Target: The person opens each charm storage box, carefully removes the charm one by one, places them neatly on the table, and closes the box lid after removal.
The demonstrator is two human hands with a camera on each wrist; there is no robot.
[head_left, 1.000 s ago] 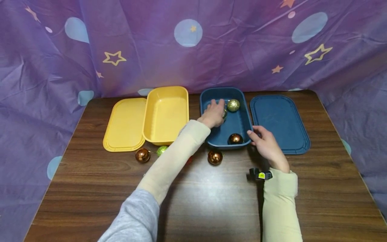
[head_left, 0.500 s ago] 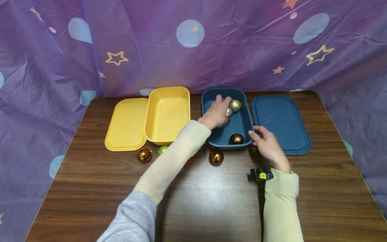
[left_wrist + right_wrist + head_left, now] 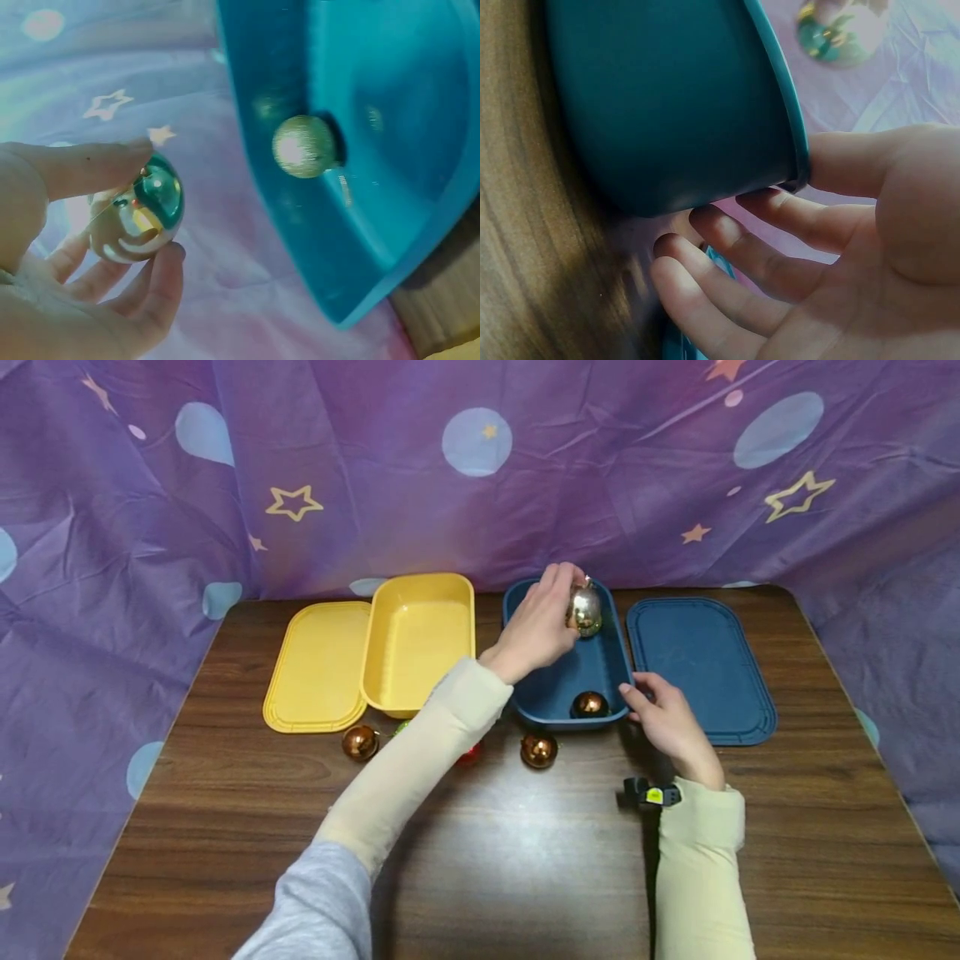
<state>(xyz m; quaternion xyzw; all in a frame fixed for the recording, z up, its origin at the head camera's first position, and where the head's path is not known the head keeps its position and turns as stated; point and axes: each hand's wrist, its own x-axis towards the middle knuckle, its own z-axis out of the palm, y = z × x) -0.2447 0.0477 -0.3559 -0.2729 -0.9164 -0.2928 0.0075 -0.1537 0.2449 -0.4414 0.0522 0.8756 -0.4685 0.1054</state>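
My left hand [image 3: 534, 625] pinches a shiny silver-gold Christmas bauble [image 3: 585, 611] between thumb and fingers, raised over the far end of the blue box [image 3: 573, 664]. The left wrist view shows a glittery gold bauble [image 3: 302, 146] lying inside that box; in the head view the held one hides it. A shiny brown bauble [image 3: 590, 703] rests in the near right corner of the box. My right hand [image 3: 669, 722] grips the box's near right corner. In the right wrist view, its thumb lies at the rim [image 3: 799, 142] and its fingers curl beneath the corner.
A yellow box [image 3: 420, 647] stands to the left beside its yellow lid [image 3: 318, 668]. On the right lies a blue lid [image 3: 697, 668]. In front are brown baubles [image 3: 361, 742], a green bauble [image 3: 401, 727] and a red bauble [image 3: 470, 753], partly behind my left arm. A purple curtain [image 3: 390, 452] hangs behind.
My left hand has taken hold of the silver-gold bauble and lifted it up from the blue box floor, slightly to the right. The right hand has kept its place on the box.
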